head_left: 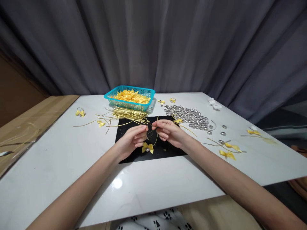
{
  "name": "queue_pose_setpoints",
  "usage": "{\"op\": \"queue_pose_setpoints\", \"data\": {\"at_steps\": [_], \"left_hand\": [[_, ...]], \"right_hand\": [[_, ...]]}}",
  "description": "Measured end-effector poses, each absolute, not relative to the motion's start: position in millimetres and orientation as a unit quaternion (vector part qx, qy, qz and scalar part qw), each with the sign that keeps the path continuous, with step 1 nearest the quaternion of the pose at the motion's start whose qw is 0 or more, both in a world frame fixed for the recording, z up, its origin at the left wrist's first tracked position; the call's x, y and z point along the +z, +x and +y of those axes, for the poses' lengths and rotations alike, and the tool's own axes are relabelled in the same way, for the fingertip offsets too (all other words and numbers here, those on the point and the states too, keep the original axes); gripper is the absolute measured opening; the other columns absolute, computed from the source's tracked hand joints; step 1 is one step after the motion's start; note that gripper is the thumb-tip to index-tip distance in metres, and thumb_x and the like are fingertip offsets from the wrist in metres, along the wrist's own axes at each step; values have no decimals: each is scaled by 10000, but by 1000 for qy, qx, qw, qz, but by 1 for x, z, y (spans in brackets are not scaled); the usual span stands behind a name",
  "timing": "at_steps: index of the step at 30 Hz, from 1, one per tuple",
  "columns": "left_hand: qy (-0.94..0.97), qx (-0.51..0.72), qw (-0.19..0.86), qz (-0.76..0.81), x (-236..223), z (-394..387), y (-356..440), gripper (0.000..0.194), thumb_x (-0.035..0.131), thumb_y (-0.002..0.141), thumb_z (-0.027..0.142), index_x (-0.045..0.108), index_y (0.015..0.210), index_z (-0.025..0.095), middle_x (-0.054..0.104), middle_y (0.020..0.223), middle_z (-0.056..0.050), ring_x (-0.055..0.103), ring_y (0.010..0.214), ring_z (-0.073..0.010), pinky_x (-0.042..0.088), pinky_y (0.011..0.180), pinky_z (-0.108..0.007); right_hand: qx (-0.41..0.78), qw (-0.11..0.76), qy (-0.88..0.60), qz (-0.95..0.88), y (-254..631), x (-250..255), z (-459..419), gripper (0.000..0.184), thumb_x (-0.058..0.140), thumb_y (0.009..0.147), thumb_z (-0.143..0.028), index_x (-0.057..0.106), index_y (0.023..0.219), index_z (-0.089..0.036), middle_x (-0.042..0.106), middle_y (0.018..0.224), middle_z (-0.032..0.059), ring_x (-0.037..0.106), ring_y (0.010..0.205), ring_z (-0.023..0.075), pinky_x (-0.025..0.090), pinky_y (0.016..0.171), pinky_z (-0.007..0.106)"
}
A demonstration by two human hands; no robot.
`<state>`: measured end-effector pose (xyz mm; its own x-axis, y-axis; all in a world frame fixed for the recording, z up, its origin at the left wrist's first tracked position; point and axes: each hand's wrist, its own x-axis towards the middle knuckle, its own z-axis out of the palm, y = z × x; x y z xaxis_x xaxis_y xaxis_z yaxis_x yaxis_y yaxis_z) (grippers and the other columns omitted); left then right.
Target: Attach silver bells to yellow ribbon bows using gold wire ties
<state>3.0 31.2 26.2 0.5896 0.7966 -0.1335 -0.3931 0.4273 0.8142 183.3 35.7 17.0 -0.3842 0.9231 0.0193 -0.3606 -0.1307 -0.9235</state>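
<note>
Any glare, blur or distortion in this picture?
In the head view: a glare spot on the white table; curtain folds fan outward, suggesting wide-lens distortion; the gold cord between the left hand and right hand is hard to trace.

Cord (157,139) partly hidden by fingers (161,123)

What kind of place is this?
Maybe a little craft corner, at home or in a small workshop: there's a blue basket full of yellow bows, a bundle of gold cords and a pile of shiny silver beads.
</note>
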Motion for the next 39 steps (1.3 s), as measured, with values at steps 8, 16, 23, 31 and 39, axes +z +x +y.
{"op": "queue_pose_setpoints", "data": {"at_steps": [8, 16, 23, 31, 39], "left_hand": [[394, 386, 792, 263, 22, 31, 7, 288, 681, 750, 381, 518, 689, 150, 389, 514, 91, 235, 349, 1, 231, 339, -105], [357, 393, 797, 289, 22, 33, 7, 145, 682, 739, 232, 612, 764, 107, 518, 574, 43, 366, 402, -3, 298, 358, -91], [356, 384, 794, 309, 18, 37, 8, 278, 731, 701, 296, 509, 659, 135, 370, 511, 89, 329, 408, -5, 280, 375, -94], [557, 365, 660, 348, 12, 39, 5, 285, 642, 766, 386, 571, 660, 132, 371, 489, 72, 305, 446, -41, 256, 424, -158], [617, 380, 553, 412, 13, 37, 9, 319, 619, 723, 457, 600, 679, 142, 394, 474, 70, 323, 419, -60, 246, 404, -197]], "right_hand": [[720, 454, -292, -435, 177, 17, 35, 163, 713, 716, -273, 709, 821, -148, 558, 631, -75, 254, 329, -32, 316, 323, 120], [707, 488, -332, -390, 186, 19, 42, 160, 755, 664, -231, 717, 787, -136, 652, 635, -36, 257, 320, -47, 297, 328, 93], [666, 465, -334, -478, 184, 18, 42, 190, 712, 716, -309, 688, 772, -129, 605, 634, -50, 287, 329, -28, 382, 344, 124], [561, 403, -390, -608, 184, 25, 37, 283, 710, 697, -392, 640, 738, -121, 541, 584, -55, 390, 337, 1, 372, 325, 149], [542, 414, -414, -603, 183, 22, 36, 333, 701, 682, -436, 592, 703, -122, 494, 566, -61, 364, 337, 1, 292, 306, 152]]}}
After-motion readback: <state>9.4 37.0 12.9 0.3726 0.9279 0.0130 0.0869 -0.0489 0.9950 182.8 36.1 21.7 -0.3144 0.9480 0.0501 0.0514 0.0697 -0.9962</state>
